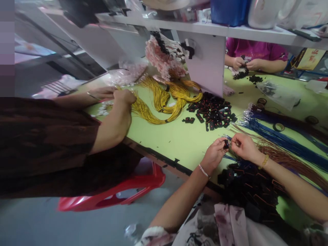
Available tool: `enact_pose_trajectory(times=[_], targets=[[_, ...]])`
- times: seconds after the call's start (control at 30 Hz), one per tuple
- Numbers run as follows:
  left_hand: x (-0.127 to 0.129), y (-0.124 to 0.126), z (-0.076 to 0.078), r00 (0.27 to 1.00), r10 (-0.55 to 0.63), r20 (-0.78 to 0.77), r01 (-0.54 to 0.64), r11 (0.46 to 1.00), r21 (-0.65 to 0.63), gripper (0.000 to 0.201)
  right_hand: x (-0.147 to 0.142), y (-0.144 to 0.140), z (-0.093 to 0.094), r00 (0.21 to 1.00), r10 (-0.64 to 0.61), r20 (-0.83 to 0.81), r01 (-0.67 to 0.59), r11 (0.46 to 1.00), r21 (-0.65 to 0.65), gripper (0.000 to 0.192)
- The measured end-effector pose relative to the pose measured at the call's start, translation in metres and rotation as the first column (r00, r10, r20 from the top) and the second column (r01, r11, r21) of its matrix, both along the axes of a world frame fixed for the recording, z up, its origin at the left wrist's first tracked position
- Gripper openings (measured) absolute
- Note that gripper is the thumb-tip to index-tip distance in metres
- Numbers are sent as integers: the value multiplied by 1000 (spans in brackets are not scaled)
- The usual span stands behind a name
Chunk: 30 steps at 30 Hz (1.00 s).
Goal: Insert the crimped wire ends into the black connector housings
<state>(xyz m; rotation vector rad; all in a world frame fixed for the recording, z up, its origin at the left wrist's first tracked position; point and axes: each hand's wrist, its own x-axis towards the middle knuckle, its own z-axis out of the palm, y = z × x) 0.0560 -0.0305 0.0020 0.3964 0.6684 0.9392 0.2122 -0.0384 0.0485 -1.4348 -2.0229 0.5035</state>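
Pinched in the fingers of my left hand (214, 153) is a small black connector housing (226, 144). Close beside it, my right hand (243, 146) has its thumb and fingers pressed together on the end of a thin wire (230, 143) at the housing; the wire's colour is hard to make out. Brown wires (279, 157) and a bundle of blue wires (276, 135) run off to the right, past my right wrist. Under my forearms lies a dark heap of black parts with orange wires (253, 191). A pile of loose black housings (215, 111) sits farther back.
At left, a co-worker's hands (124, 95) touch yellow wire bundles (164, 118). Across the table another person in a magenta shirt (256, 51) handles black parts. A white shelf (200, 29) stands over the table. Tape rolls (278, 127) lie right; a red stool (128, 189) stands below.
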Motion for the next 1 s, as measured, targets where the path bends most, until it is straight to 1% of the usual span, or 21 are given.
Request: enact_pose_trajectory(times=[0.1, 0.27, 0.47, 0.57, 0.67, 0.77, 0.87, 1.0], targets=[[0, 0, 0, 1000, 1, 4, -1, 1000, -3, 17, 0, -1, -2, 999, -17, 42, 15, 1000, 25, 8], [-1, -1, 0, 1000, 5, -3, -5, 1000, 8, 17, 0, -1, -4, 993, -8, 116, 0, 998, 70, 9], [2, -2, 0, 998, 48, -34, -47, 998, 29, 22, -1, -2, -5, 987, -13, 161, -1, 996, 90, 9], [5, -5, 0, 994, 66, -81, -62, 997, 53, 23, -2, -1, -7, 992, 4, 123, -11, 998, 60, 9], [7, -7, 0, 985, 79, -151, -67, 994, 81, 25, -1, 1, -6, 997, 36, 66, -36, 999, 2, 9], [7, -8, 2, 981, 90, -171, -80, 994, 69, 26, 1, 2, -2, 997, 70, 23, -69, 996, -59, 10], [6, -7, 3, 980, 89, -179, -81, 995, 55, 26, 0, 1, -1, 997, 78, 15, -76, 992, -101, 11], [6, -6, 1, 971, 81, -225, -64, 995, 80, 24, 0, 1, -2, 998, 63, 29, -59, 990, -127, 13]])
